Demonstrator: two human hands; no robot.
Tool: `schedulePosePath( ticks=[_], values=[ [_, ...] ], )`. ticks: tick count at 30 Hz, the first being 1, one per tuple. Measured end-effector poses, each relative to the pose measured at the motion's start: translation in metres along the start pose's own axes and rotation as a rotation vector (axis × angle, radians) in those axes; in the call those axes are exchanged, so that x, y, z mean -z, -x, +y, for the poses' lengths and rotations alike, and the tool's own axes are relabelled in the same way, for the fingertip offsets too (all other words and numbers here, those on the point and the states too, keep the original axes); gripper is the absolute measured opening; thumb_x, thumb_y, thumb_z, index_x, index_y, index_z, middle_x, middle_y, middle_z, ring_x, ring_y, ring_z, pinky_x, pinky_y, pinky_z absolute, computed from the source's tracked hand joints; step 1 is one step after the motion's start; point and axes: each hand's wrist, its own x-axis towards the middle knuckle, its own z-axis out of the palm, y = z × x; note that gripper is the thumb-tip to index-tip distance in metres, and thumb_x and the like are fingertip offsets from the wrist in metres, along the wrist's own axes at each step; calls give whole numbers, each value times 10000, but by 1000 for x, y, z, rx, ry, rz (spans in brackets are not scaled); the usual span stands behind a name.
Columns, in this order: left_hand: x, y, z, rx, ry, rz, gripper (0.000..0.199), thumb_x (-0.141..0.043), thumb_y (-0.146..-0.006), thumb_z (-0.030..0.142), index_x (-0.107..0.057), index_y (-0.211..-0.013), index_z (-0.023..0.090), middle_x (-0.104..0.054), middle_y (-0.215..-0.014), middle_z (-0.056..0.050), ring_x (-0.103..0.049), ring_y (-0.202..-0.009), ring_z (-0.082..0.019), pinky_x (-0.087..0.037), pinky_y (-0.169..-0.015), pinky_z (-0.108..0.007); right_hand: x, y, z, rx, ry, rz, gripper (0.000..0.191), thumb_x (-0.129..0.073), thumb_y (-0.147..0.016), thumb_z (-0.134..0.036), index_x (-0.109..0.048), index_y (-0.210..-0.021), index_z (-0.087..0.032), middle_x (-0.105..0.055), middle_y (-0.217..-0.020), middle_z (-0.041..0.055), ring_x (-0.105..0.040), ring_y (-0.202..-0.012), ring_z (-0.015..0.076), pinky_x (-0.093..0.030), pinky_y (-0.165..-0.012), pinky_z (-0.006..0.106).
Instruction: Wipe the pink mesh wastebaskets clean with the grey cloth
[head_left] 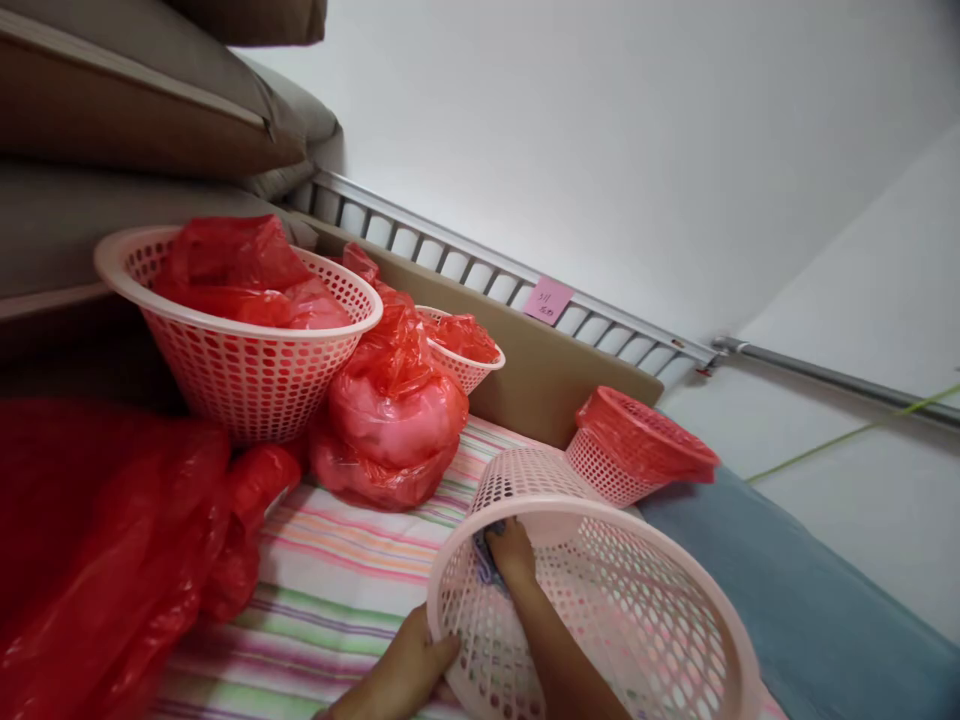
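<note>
A pale pink plastic basket (645, 600) with a perforated wall lies tilted on the striped cloth (330, 590), its mouth facing me. My left hand (416, 655) is closed around the left rim, thumb on the inner side. Reaching inside, my right hand (514, 552) presses a bluish-purple cloth (486, 560) against the basket's inner left wall. The fingers of that hand are bent over the cloth and partly hidden.
A basket lined with red plastic (247, 330) stands at left, beside a knotted red bag (397, 420). Behind are a small basket (469, 350) and a red-covered basket (637, 450). Cushions (150, 110) are stacked at upper left. A metal rail (450, 250) bears a pink note (548, 299).
</note>
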Motion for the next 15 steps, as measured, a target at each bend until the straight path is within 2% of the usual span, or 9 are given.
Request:
schedulePosePath(
  ticks=[4, 8, 10, 12, 15],
  values=[
    [1, 1, -2, 28, 22, -14, 647, -610, -687, 635, -651, -1072, 117, -720, -824, -99, -647, -724, -236, -532, -724, -369, 2, 19, 0, 16, -33, -62, 474, -473, -744, -211, -563, -1204, -141, -650, -1038, 121, -622, -971, 224, -445, -833, 285],
    [1, -1, -3, 25, 2, -10, 705, -623, -663, 649, -627, -1128, 119, -722, -853, -96, -658, -800, -272, -541, -702, -381, -8, 77, 9, 78, -118, 32, 467, -448, -737, -218, -582, -1176, -128, -622, -1145, 128, -568, -1090, 240, -409, -958, 320],
    [1, -1, -1, -12, 0, 3, 676, -613, -693, 629, -627, -1135, 117, -724, -861, -92, -654, -871, -284, -529, -784, -402, -22, 113, 19, 147, -111, 61, 486, -470, -732, -233, -572, -1200, -150, -591, -1213, 122, -523, -1166, 246, -379, -1010, 330],
    [1, 1, 3, -88, -1, 32, 658, -616, -710, 603, -619, -1153, 116, -718, -957, -104, -626, -989, -297, -484, -901, -409, -36, 141, 30, 178, -40, 50, 492, -536, -665, -210, -607, -1151, -196, -582, -1229, 111, -511, -1184, 274, -385, -1015, 348],
    [1, 4, 12, -164, -43, 36, 641, -591, -746, 585, -603, -1190, 124, -678, -1121, -116, -586, -1089, -301, -420, -995, -406, -42, 152, 35, 188, -9, 39, 488, -554, -637, -189, -619, -1121, -205, -602, -1187, 116, -524, -1166, 291, -402, -1003, 364]
  ],
)
